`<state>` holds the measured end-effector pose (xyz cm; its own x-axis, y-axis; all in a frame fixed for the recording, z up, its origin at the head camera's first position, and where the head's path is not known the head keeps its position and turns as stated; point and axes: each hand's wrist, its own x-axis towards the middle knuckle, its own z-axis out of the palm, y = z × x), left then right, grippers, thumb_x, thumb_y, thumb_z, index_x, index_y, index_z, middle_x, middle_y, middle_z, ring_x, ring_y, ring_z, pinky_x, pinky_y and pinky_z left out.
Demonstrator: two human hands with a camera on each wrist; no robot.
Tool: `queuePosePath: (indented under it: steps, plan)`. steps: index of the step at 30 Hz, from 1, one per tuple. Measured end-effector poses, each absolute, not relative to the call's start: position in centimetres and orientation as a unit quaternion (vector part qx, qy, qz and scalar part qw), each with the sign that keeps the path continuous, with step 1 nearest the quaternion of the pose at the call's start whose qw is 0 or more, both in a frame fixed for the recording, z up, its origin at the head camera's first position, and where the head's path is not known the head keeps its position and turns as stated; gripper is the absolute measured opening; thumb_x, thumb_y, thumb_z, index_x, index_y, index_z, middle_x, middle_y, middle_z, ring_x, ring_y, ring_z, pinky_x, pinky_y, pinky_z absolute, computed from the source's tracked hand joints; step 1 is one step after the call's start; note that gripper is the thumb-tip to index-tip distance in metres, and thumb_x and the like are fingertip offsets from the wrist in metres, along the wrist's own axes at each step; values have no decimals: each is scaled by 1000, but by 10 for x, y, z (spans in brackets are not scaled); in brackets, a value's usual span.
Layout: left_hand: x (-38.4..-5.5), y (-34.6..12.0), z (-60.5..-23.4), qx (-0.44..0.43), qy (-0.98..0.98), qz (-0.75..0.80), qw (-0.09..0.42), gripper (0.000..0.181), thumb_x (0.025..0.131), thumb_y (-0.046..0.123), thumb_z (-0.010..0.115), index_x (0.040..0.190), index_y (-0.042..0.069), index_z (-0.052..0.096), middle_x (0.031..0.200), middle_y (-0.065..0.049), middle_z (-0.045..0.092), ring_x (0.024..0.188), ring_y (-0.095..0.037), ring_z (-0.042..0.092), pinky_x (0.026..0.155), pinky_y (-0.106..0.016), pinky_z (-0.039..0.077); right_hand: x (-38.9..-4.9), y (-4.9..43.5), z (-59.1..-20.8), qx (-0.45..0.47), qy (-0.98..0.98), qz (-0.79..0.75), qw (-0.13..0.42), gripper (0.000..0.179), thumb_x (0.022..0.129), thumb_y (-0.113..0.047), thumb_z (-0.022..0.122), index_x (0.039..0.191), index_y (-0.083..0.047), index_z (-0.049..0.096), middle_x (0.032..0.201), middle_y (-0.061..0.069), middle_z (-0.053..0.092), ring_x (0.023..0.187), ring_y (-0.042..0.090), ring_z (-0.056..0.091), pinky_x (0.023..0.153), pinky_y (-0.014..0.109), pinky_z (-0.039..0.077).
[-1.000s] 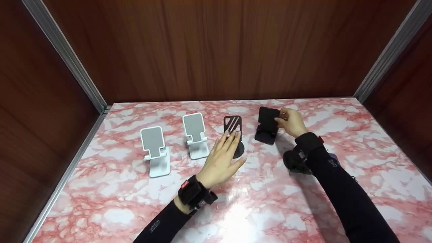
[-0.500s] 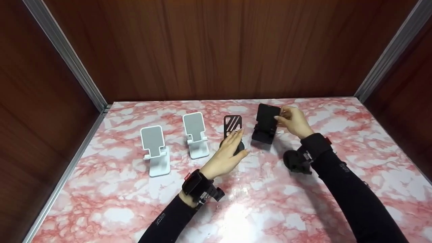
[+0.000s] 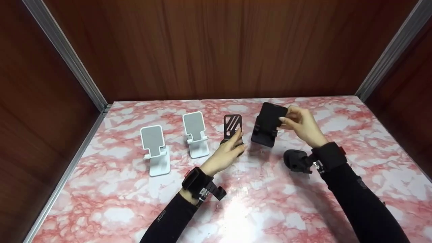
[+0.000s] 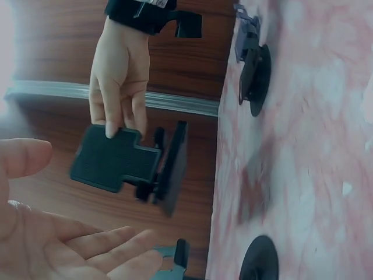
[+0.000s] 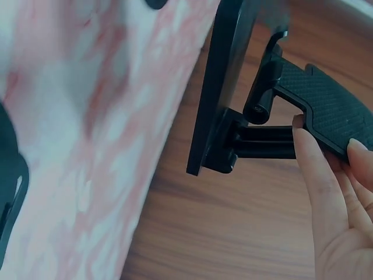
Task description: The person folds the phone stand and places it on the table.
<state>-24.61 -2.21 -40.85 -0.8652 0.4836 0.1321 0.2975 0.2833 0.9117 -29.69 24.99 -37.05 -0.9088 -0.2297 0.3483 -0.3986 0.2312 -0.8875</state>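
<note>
The held black stand (image 3: 268, 123) looks like plastic with a matt, textured plate (image 5: 335, 111), the marbled tabletop (image 3: 114, 202) glossy

Head view looks forward and down from above, widest and farthest off, table (image 3: 118, 202) at 6 o'clock, wall (image 3: 216, 50) at 12. Left wrist view sits close in, rolled sideways, left hand (image 4: 64, 248) at 8 o'clock, table at 3, facing across to the phone stand (image 4: 113, 157). Right wrist view, nearest the phone stand, has table at 9, right hand (image 5: 341, 216) at 4; all three share phone stand and right hand.
</note>
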Motion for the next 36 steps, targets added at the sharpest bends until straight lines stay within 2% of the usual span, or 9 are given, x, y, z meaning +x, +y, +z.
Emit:
queuePosePath:
  steps: [6,9,12,13,15,17,19,25,36]
  plan:
    - [-249,-18,-410,216,730,636,128,67,101,16,49,152,-4,12,153,-20,29,133,-27,42,109,-31,36,-279,239,-363,225,-779,581,74,18,91,10,60,82,15,45,82,19,65,75,15,68,72,35,59]
    - [-251,-18,-413,196,688,682,154,69,98,10,52,152,-5,11,153,-24,28,97,-13,61,92,-22,48,-271,231,-361,237,-784,567,83,18,90,10,61,81,13,45,81,21,64,74,15,67,71,33,59]
    - [-251,-18,-416,178,643,722,181,71,96,3,53,152,-5,10,152,-27,28,79,-5,55,79,-15,49,-264,224,-359,250,-788,555,89,17,90,10,61,81,11,47,81,21,65,74,14,67,71,31,59]
    - [-250,-19,-417,174,629,734,188,71,95,0,52,152,-5,10,151,-28,29,79,-7,57,79,-16,50,-261,222,-359,254,-790,550,91,16,90,10,61,81,11,47,81,20,65,73,14,68,70,29,59]
    - [-248,-20,-419,169,607,750,200,71,93,-5,52,152,-6,11,149,-29,32,102,-20,62,89,-23,51,-257,218,-359,266,-790,546,90,15,90,10,62,81,10,49,80,20,66,72,14,68,70,30,59]
    - [-246,-21,-421,166,581,768,213,70,92,-9,51,151,-7,15,146,-29,37,118,-32,56,100,-34,47,-253,215,-359,277,-784,550,83,16,90,10,61,81,11,48,79,20,66,73,16,69,71,32,59]
    - [-244,-22,-424,163,564,779,221,68,90,-12,51,150,-8,19,142,-29,42,119,-38,54,100,-39,47,-249,212,-359,283,-783,548,82,16,90,10,61,80,10,48,78,19,66,74,18,69,71,32,59]
    - [-240,-22,-429,157,546,793,220,58,87,-17,52,142,-11,33,131,-27,53,110,-35,61,94,-38,51,-238,206,-361,284,-788,539,85,14,89,9,62,82,8,50,79,15,68,75,17,69,71,33,59]
    - [-231,-21,-438,147,541,794,233,52,86,-16,55,135,-14,38,123,-24,59,105,-30,64,93,-38,52,-237,205,-370,278,-756,592,39,14,93,6,58,84,11,50,84,21,65,79,20,69,75,42,58]
